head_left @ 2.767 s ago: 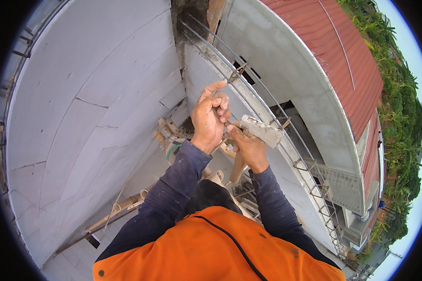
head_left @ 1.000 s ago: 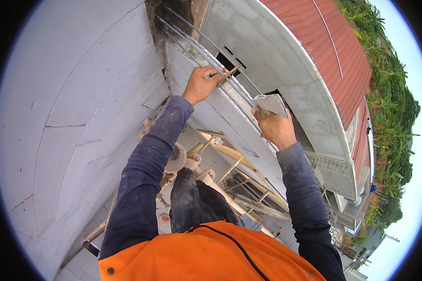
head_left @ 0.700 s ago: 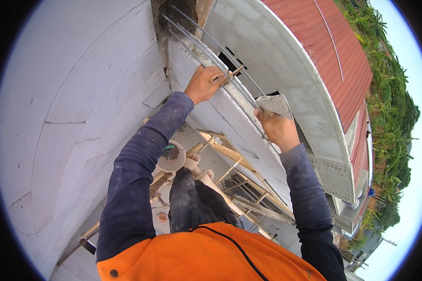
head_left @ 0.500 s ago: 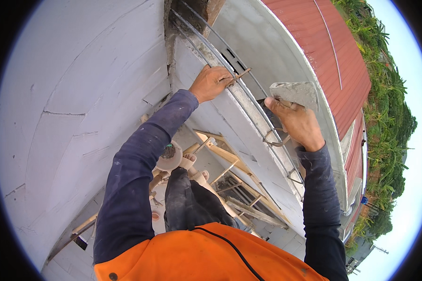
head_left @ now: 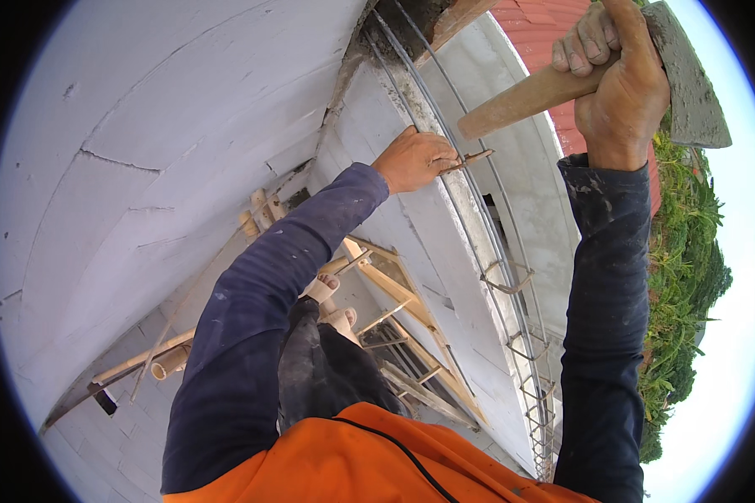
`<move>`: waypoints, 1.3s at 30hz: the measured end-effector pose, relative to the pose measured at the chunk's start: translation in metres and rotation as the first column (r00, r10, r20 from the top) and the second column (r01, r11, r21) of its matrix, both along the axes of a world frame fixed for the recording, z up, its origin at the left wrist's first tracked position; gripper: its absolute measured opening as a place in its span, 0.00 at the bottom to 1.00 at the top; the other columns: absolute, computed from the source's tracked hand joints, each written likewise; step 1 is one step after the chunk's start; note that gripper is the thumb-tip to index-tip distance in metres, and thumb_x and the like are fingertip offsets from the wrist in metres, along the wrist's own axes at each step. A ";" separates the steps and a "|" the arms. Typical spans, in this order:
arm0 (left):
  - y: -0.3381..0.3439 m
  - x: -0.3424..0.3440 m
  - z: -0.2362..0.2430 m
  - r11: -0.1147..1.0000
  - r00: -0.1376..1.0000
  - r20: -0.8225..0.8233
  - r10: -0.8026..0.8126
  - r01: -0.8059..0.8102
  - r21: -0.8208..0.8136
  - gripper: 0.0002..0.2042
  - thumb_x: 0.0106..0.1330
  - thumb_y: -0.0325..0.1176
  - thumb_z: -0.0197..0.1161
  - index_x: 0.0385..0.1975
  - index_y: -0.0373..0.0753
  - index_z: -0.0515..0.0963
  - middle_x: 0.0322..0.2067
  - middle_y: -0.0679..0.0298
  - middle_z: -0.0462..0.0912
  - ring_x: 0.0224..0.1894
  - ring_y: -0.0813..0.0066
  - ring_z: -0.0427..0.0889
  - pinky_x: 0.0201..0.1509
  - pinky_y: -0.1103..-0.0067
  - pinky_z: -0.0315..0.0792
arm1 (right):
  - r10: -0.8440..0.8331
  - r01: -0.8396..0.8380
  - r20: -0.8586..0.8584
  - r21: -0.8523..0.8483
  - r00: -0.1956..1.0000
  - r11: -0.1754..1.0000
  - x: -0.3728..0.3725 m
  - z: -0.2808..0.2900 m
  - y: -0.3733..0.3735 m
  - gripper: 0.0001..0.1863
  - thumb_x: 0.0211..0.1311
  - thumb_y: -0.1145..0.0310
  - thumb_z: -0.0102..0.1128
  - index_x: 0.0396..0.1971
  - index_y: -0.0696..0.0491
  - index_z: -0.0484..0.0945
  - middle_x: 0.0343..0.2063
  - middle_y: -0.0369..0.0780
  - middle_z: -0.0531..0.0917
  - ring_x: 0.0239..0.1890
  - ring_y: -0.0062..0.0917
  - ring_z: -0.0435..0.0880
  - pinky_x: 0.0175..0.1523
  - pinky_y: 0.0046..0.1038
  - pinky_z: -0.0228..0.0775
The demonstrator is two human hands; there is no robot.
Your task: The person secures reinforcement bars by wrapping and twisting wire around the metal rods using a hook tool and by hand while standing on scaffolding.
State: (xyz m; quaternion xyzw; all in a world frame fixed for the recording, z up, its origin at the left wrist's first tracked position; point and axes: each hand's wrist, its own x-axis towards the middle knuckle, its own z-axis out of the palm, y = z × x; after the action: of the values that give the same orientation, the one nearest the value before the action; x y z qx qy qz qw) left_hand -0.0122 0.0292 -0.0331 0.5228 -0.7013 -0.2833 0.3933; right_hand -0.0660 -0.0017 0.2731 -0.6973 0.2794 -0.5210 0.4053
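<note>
At the upper right, my right hand (head_left: 612,92) is closed round the wooden handle (head_left: 520,101) of a tool with a broad, cement-crusted metal head (head_left: 692,88). The handle points down-left, over long steel bars (head_left: 428,92) that run along the rough top of a white block wall (head_left: 369,109). In the middle, my left hand (head_left: 415,159) has its fingers closed on a short rusty metal piece (head_left: 476,158) lying crosswise at these bars. Lower along the same bars are bent wire stirrups (head_left: 507,285).
A curved white block wall (head_left: 117,101) rises at the left. Below me are my sandalled feet (head_left: 323,287), bamboo poles (head_left: 168,360) and a timber frame (head_left: 386,285). Beyond the bars stand a grey concrete structure (head_left: 537,184), a red corrugated roof (head_left: 524,25) and trees (head_left: 679,293).
My right hand has risen far up and to the right with the tool, its handle now in full view. My left hand stays at the rusty piece on the bars.
</note>
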 end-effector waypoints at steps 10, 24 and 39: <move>0.000 0.001 -0.008 1.000 1.000 0.001 0.018 -0.018 -0.012 0.16 0.77 0.43 0.57 0.52 0.45 0.86 0.53 0.63 0.86 0.60 0.66 0.79 0.66 0.67 0.63 | 0.028 -0.018 -0.059 0.157 0.998 0.987 0.020 -0.012 -0.016 0.23 0.74 0.54 0.61 0.18 0.44 0.67 0.13 0.28 0.64 0.14 0.19 0.65 0.22 0.25 0.64; -0.001 0.007 0.007 0.996 0.999 -0.005 -0.052 0.053 0.072 0.14 0.75 0.39 0.59 0.49 0.42 0.87 0.53 0.61 0.86 0.59 0.64 0.80 0.66 0.67 0.64 | 0.104 -0.069 -0.117 0.270 0.988 0.960 0.014 -0.038 -0.047 0.23 0.73 0.52 0.62 0.18 0.45 0.67 0.13 0.29 0.65 0.14 0.20 0.64 0.22 0.26 0.60; -0.007 0.006 0.004 0.998 0.998 0.009 -0.057 0.057 0.003 0.11 0.71 0.38 0.63 0.43 0.40 0.88 0.42 0.58 0.87 0.49 0.56 0.83 0.58 0.64 0.70 | 0.013 0.015 -0.153 0.183 0.988 0.983 0.010 -0.042 -0.032 0.21 0.74 0.56 0.62 0.19 0.46 0.69 0.13 0.30 0.67 0.13 0.18 0.65 0.21 0.24 0.60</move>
State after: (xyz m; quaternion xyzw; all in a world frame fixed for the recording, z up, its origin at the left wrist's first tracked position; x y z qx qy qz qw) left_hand -0.0059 0.0224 -0.0287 0.5042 -0.7173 -0.2931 0.3811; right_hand -0.0562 -0.0336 0.2315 -0.6949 0.3569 -0.4380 0.4449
